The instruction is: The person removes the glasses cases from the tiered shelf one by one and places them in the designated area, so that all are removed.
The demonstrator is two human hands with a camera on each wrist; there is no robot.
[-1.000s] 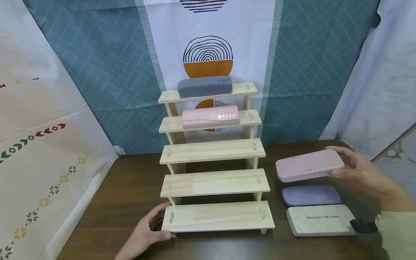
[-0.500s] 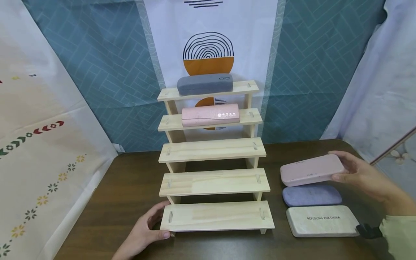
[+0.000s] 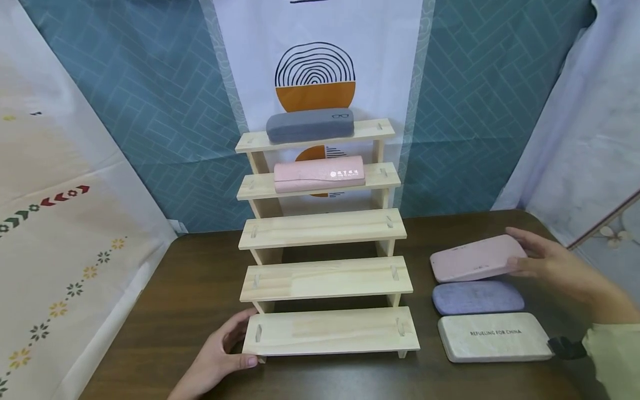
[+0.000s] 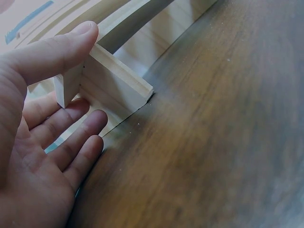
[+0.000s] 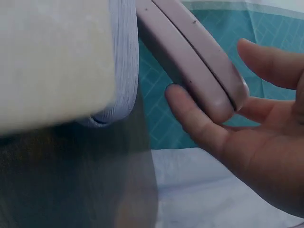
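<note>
My right hand [image 3: 542, 258] holds a pale pink glasses case [image 3: 477, 258] by its right end, left end angled downward. In the right wrist view one fingertip [image 5: 179, 97] touches the case [image 5: 190, 57] from the side and another finger stands clear of it. Just in front lies a bluish-purple glasses case [image 3: 477, 297], then a white one [image 3: 495, 336] lettered "REFUELING FOR CHINA". My left hand [image 3: 217, 355] grips the lower left corner of a stepped wooden display rack [image 3: 332, 330], thumb at the front, other fingers around the side, as the left wrist view also shows.
A grey-blue glasses case [image 3: 310, 125] sits on the rack's top shelf, a pink flap case [image 3: 320, 174] on the second. The rack stands on a dark wooden table [image 3: 200, 278]. Fabric hangings [image 3: 450, 111] enclose the back and sides.
The right hand has lowered the pink case slightly toward the purple one and tilted it more. The left hand keeps its place at the rack. The head view has shifted a little.
</note>
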